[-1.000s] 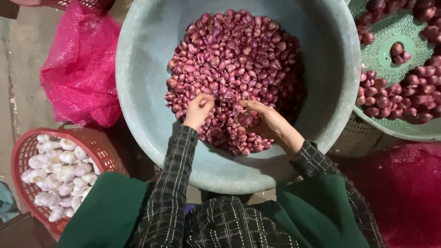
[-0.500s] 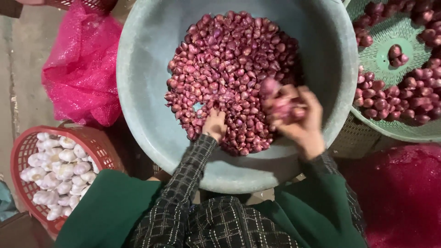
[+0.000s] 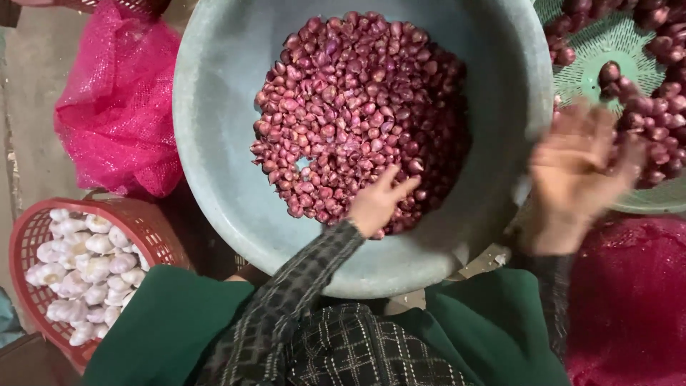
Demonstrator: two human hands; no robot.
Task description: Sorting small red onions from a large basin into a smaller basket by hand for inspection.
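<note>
Shallots (image 3: 357, 107), small and purple-red, heaped across the middle and toward twelve o'clock of a wide grey-green basin (image 3: 214, 143). Left hand (image 3: 377, 200) resting at the six o'clock edge of the heap, fingers loosely spread over the bulbs, clamped on nothing visible. Right hand (image 3: 579, 171) out at three o'clock, past the basin rim and over a pale green perforated basket (image 3: 593, 50), blurred with motion; fingers seemingly apart, though whether any bulb sits in the palm cannot be told.

Likely light and firm singly, with dry papery skins prone to flaking and sliding; probably best taken as a cupped handful from the loose edge of the heap rather than pinched one by one, and without squeezing, to avoid bruising.

More shallots (image 3: 650, 107) lying in the green basket toward two o'clock. Pink mesh sack (image 3: 114, 107), crumpled and shapeless, at ten o'clock. Dark red mesh sack (image 3: 629, 300) at four o'clock. Red plastic basket (image 3: 153, 225) at eight o'clock holding white garlic bulbs (image 3: 78, 271). No labels or signs discernible on any of these.
</note>
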